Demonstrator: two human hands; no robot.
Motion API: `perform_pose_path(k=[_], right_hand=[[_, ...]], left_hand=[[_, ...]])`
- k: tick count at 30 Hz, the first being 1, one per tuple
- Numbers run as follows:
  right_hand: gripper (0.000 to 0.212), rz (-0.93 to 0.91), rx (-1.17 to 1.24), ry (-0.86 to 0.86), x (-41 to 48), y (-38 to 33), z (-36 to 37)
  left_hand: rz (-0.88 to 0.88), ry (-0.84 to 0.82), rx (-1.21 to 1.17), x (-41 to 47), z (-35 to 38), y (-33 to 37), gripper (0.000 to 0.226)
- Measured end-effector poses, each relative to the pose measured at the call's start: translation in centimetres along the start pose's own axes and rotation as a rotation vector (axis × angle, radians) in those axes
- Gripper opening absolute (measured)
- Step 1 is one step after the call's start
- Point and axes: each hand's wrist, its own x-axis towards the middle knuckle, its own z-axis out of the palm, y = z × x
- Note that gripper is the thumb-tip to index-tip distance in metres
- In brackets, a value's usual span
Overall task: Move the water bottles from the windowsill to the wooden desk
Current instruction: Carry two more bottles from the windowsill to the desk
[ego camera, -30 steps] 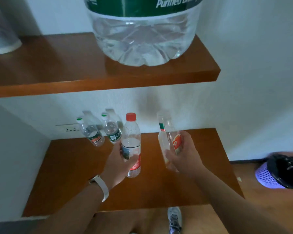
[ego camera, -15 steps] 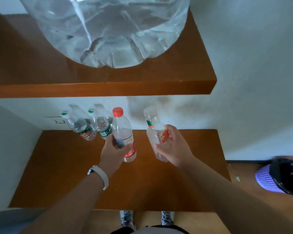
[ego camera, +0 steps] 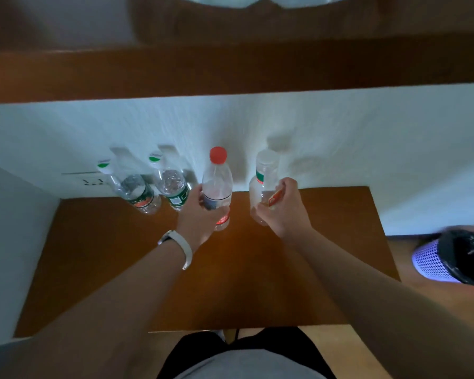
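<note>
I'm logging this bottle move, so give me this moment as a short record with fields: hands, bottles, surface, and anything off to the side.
left hand: gripping the red-cap bottle
right hand: gripping the clear-cap bottle
standing bottles: two green-cap bottles by the wall, left of the held ones
surface: wooden desk, shelf above
contact: cannot tell if the held bottles touch the desk
side: purple bin on the floor, right

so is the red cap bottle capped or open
Capped. The red cap sits on the neck of the bottle that the left hand grips around the label.
</note>
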Motion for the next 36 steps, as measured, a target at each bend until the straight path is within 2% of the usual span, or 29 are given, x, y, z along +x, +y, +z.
perform_pose_path(k=[3,8,16,21,30,36], right_hand=[[0.064,-0.009,-0.004,0.025,0.8,0.2,1.5],[0.061,0.000,-0.062,0.082,1.8,0.7,3.5],[0.077,0.042,-0.055,0.163,2.8,1.6,6.2],[0.080,0.051,-0.096,0.181,2.5,1.6,6.9],[0.094,0.047,-0.197,0.050,1.8,1.9,5.2],[0.080,-0.014,-0.274,0.008,2.5,1.7,4.0]], left_hand=[[0.009,0.006,-0.002,0.8,0.3,-0.3,0.064],[0.032,0.065,0.000,2.8,0.9,-1.2,0.056],[0.050,0.074,-0.001,4.6,1.8,-1.7,0.060],[0.095,0.115,0.038,4.7,2.2,-2.2,0.057],[0.095,0.073,-0.012,3.6,2.0,-1.7,0.070],[0.027,0.106,-0.011,1.8,1.5,-1.4,0.086]])
